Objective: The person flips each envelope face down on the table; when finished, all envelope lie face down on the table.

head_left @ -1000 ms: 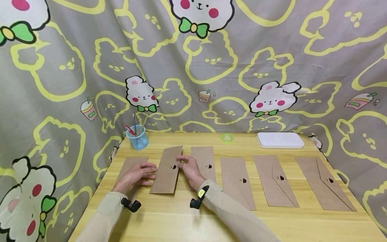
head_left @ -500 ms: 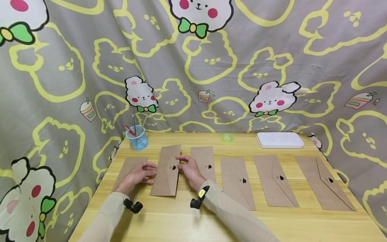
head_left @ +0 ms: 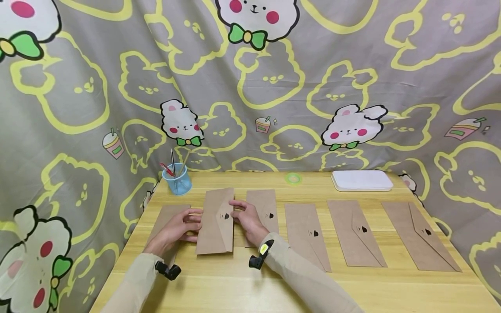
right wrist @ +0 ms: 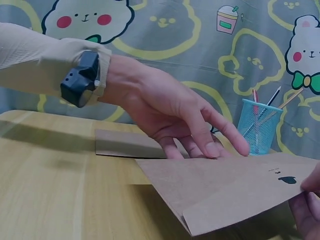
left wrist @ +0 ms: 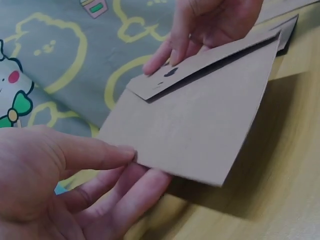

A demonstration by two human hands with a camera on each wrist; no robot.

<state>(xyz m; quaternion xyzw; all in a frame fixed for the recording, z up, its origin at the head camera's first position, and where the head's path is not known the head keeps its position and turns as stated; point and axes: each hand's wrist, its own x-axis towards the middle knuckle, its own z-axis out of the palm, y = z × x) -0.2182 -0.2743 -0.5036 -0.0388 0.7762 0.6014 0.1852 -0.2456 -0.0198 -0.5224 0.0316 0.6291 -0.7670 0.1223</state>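
Observation:
A brown paper envelope (head_left: 213, 224) with a small black print on its pointed flap is held raised off the wooden table, tilted. My left hand (head_left: 178, 228) pinches its left edge; in the left wrist view the thumb (left wrist: 102, 154) lies on top and the other fingers reach beneath. On the opposite side my right hand (head_left: 249, 221) pinches the flap edge next to the print. The flap stands slightly lifted from the body in the left wrist view. Under my left hand lies another brown envelope (head_left: 166, 214), partly covered by it.
Right of my hands, several more brown envelopes (head_left: 305, 230) lie in a row on the table (head_left: 219, 282). At the back stand a blue mesh pen cup (head_left: 180, 182) with pens, a green tape roll (head_left: 293, 178) and a white case (head_left: 362, 180). A patterned curtain (head_left: 219, 87) hangs behind.
The held envelope has turned to face up more, so its flap now shows fully, and its near end has shifted slightly right. Both hands stay almost in place.

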